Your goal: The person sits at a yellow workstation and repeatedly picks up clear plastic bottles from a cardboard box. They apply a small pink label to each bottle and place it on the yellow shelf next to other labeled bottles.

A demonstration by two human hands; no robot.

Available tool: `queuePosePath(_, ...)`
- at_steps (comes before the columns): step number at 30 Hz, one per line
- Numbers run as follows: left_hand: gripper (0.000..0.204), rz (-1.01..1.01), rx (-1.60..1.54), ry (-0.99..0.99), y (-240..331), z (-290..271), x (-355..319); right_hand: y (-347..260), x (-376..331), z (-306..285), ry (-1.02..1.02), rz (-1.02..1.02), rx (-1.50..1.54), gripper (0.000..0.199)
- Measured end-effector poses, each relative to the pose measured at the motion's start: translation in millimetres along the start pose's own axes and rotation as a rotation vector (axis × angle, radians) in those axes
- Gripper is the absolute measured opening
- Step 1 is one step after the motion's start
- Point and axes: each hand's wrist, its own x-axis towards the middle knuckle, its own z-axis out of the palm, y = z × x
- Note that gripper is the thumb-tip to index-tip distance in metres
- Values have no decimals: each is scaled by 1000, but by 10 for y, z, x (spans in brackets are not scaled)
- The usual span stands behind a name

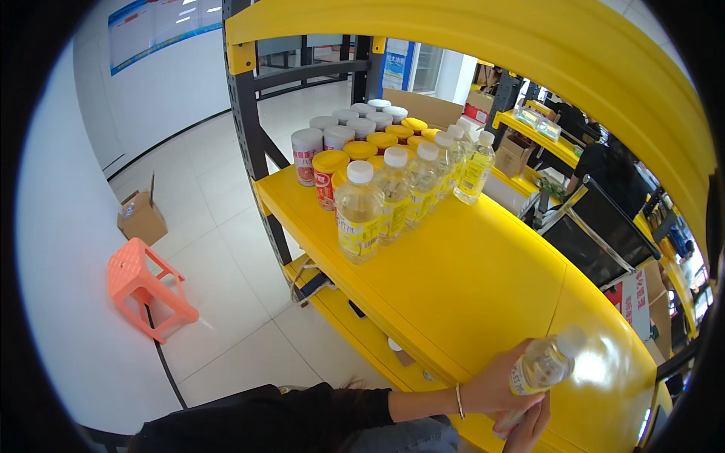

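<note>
My left hand (pixel 492 386), with a thin bracelet at its wrist, grips a clear plastic bottle (pixel 545 364) with a yellow label and whitish cap. The bottle tilts with its cap up and to the right, over the shelf's near right part. Just below, my right hand (pixel 531 429) has its fingers curled; what they close on is mostly hidden. Farther off on the yellow shelf (pixel 483 257) stands a row of similar bottles (pixel 359 219), with one bottle (pixel 476 172) at its right. Behind them are red cans with yellow lids (pixel 331 162) and pale cans with grey lids (pixel 306 151).
A yellow beam (pixel 483 30) arches overhead, joined to a dark upright post (pixel 245 113). A lower yellow shelf (pixel 340 325) holds small items. An orange stool (pixel 143 283) and a cardboard box (pixel 142 217) stand on the left floor. A dark chair (pixel 604 226) is beyond the shelf's right edge.
</note>
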Motion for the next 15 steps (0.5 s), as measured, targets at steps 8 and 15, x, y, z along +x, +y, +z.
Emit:
queuePosePath(8,69,12,-244,321,-103,-20,-62,441,241,62,9,19,-20,42)
queuePosePath(15,75,144,-146,311,-107,32,-107,593,351,63,-20,-98,539,37)
